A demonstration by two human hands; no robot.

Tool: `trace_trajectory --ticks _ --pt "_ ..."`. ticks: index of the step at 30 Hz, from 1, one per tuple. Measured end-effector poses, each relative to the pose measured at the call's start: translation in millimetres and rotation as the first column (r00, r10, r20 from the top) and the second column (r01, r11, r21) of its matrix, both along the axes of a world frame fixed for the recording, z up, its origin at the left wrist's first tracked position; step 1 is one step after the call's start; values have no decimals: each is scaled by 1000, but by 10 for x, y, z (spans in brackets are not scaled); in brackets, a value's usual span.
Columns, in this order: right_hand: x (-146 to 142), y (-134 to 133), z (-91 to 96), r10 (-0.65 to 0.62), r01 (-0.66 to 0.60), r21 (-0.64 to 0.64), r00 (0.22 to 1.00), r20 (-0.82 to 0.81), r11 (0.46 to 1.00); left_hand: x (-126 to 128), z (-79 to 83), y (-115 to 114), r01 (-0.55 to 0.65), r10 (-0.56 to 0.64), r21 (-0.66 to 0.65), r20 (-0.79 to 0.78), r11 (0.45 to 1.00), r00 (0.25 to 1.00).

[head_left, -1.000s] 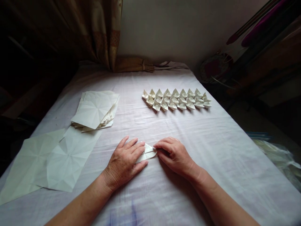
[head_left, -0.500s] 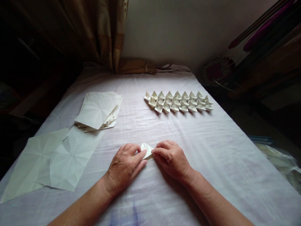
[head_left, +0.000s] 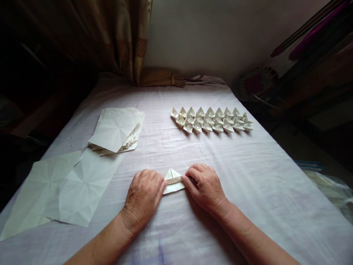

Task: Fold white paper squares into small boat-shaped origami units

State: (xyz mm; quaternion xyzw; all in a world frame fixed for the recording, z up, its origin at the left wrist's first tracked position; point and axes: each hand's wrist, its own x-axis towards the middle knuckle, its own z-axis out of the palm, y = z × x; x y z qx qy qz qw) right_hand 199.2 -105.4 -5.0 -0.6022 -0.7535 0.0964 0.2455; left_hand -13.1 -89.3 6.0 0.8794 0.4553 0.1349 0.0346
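Between my hands is a small folded white paper, with a pointed triangular top, a turned-up band across it and a flat strip at the lower edge. My left hand is closed on its left end, thumb along the side and fingers curled. At the right end, my right hand pinches the paper between thumb and forefinger. Beyond my hands to the right stand several folded paper boats in close staggered rows.
A stack of creased paper sheets lies at the left. Nearer me, two creased sheets overlap on the pale bedsheet. A gold-brown curtain hangs at the back. Past the right edge is a plastic bag.
The paper between my hands shows a turned-up band and a lower strip that did not show before. My left fingers have drawn back from its middle to its left end.
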Motion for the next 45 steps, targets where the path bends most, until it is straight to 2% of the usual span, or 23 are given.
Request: trace_trajectory --ticks 6,17,24,29,35,40,43,45 --pt "-27 -11 0 -13 13 3 999 35 1000 29 22 -13 -48 48 -26 21 999 999" --pt "-90 29 41 -35 36 -2 987 154 999 57 -39 -6 -109 110 -26 38 994 993" --pt "-105 -7 -14 -61 61 -1 992 114 998 49 -97 -18 -135 139 -38 106 990 985" --pt "-78 -7 -65 -32 31 12 999 16 999 15 -143 -7 -22 35 -59 225 998 974" --pt "-106 30 -13 36 -35 -4 999 11 999 -14 -141 4 51 -36 -56 249 997 968" --pt "-155 60 33 18 -14 -55 998 61 998 -1 -150 -25 70 -89 111 177 991 980" --pt "-124 72 17 22 -20 -68 999 25 997 -17 -142 -31 127 -152 212 106 969 983" --pt "-75 77 -5 29 -30 -74 999 -14 997 -54 -121 -20 166 -183 223 58 960 981"
